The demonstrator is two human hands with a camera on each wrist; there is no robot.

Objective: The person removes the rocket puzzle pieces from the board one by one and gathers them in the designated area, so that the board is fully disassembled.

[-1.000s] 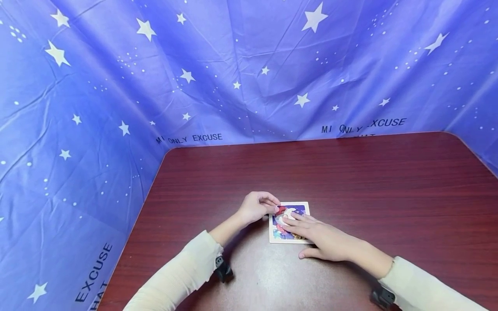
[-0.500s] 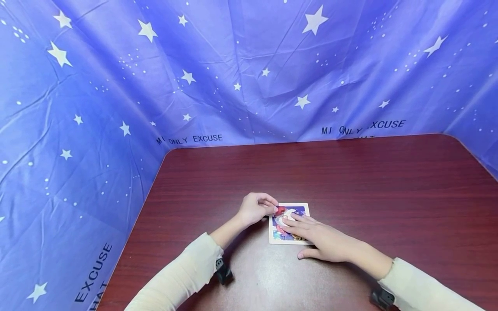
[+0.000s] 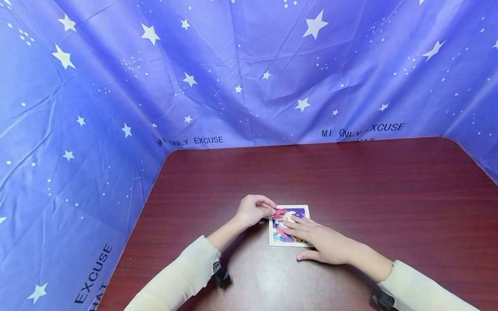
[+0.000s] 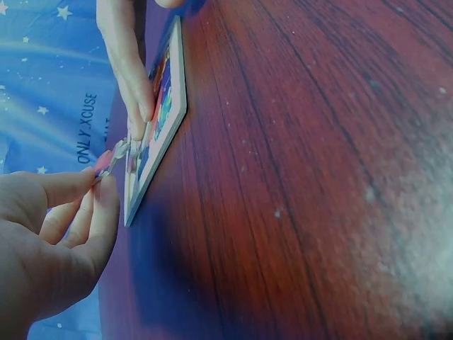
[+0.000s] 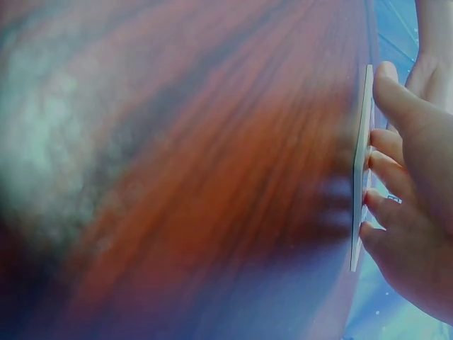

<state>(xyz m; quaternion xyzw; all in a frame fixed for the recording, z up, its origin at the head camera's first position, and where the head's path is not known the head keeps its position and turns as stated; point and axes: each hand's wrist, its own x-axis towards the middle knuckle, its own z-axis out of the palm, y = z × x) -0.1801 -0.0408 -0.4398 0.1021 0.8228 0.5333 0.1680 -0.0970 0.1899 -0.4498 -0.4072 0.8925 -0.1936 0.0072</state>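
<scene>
Nearest, the right hand [image 3: 327, 242] rests with fingers extended across the picture board [image 3: 285, 244], which lies flat on the desk [image 3: 218, 181]; the board is probably light and stiff, best taken by its pale rim. Just beyond, at its far left corner, the left hand [image 3: 252, 212] pinches a small reddish piece [image 4: 104, 164], likely thin, rigid and easiest held by its edges. Farther back, the starry curtain [image 3: 218, 86] reads "ONLY EXCUSE".

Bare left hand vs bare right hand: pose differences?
The bare left hand pinches a small reddish piece; the bare right hand lies extended across the square picture board. The left hand is at the board's far-left corner, the right hand over its right side. Both have cream sleeves.
</scene>
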